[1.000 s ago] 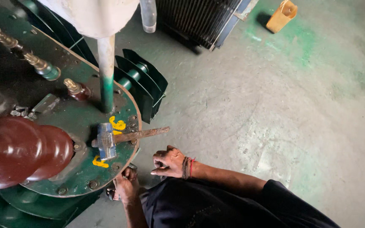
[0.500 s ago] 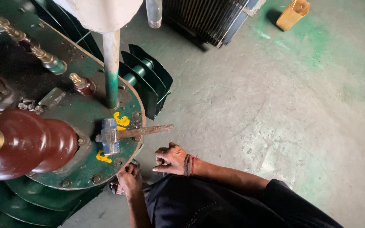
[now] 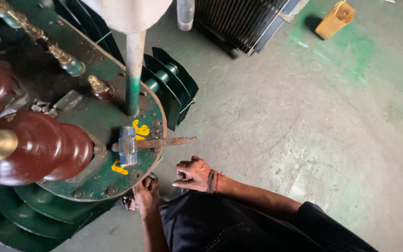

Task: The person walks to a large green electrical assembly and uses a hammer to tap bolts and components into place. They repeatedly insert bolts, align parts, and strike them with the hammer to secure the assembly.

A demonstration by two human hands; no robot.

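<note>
My left hand [image 3: 145,195] reaches under the rim of a round green transformer lid [image 3: 99,186], its fingers closed around a small dark metal tool [image 3: 128,203] at the lid's edge. To its right, just off the rim, my right hand [image 3: 192,173] hovers with curled fingers; red and dark threads circle its wrist. Whether it holds anything is not visible. A hammer [image 3: 128,145] with a steel head and a rusty handle lies on the lid, the handle jutting past the rim toward my right hand.
Large brown insulators [image 3: 38,147] and brass-tipped bushings [image 3: 66,58] stand on the lid, along with a grey-green pipe [image 3: 134,74]. Green cooling fins [image 3: 171,86] stick out at the side. A black finned radiator [image 3: 243,18] and a yellow container [image 3: 334,18] sit on the grey concrete floor.
The view has drifted a little, so the lid and hammer sit slightly further right in frame. Both hands stay at the lid's rim, with barely any movement.
</note>
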